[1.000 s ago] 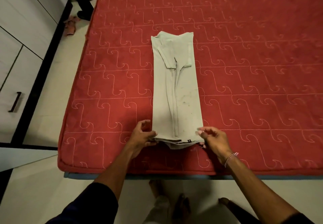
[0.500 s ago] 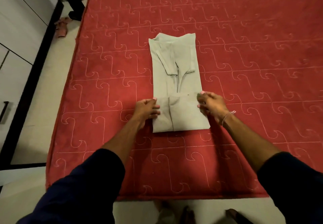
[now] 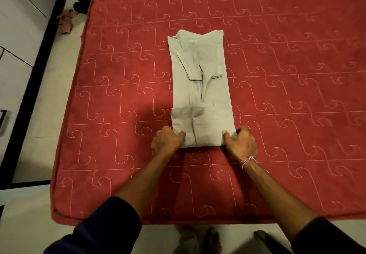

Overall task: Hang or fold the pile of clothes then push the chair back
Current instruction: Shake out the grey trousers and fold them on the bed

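A pale grey-green garment (image 3: 200,87) lies flat on the red quilted mattress (image 3: 277,115), folded into a long narrow strip running away from the mattress's near edge. Its sleeves are folded in over the body, their dark-edged cuffs meeting near the strip's middle. The near end has been turned up once over the strip, forming a short doubled panel with a lengthwise crease down it. The far end shows the collar, slightly rumpled. A small dark speck marks the cloth just beyond the folded panel.
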A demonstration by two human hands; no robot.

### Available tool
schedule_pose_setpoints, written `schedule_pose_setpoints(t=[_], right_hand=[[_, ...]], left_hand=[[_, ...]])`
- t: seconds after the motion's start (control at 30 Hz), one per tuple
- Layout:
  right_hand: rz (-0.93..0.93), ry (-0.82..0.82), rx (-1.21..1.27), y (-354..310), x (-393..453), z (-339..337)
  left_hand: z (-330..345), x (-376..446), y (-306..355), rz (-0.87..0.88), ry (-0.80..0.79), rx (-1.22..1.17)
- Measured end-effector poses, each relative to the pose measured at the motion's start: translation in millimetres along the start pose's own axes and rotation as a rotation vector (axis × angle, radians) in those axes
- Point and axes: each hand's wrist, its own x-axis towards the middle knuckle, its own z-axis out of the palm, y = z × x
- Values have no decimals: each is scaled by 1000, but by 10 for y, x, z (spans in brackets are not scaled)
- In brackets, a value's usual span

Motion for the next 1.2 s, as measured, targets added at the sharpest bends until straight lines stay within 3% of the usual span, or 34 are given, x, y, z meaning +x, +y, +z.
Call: schedule_pose_setpoints(t=[0.13,0.33,0.57,0.63,0.7,0.8,0.93,1.1,1.2], right_hand=[[67,-93,130,128,61,-68],[262,-301,827,237,116,-221],[365,-233,1005,237,-97,-229],[213,-136,852,307,-179,-150],[-73,-79,572,445,-242,-76],[-287,-145,377,594,-315,-97],[-357,-169,312,702,-411,-220],[-235,-269,413,789,-465,-367],[-288,-419,434,797,-459,-496]], left_hand=[[67,59,-120,-41,-185,-331],[-80,-54,-288,4,-295,-769],[-68,-156,-415,-55,-218,-945],[23,-256,-452,-66,-168,-926],[130,-352,-512,-11,-66,-884],[207,-468,-600,194,111,-790],[256,-604,-715,472,110,-538],[153,-720,-830,444,-148,-512],[60,-659,-907,550,-170,-190]])
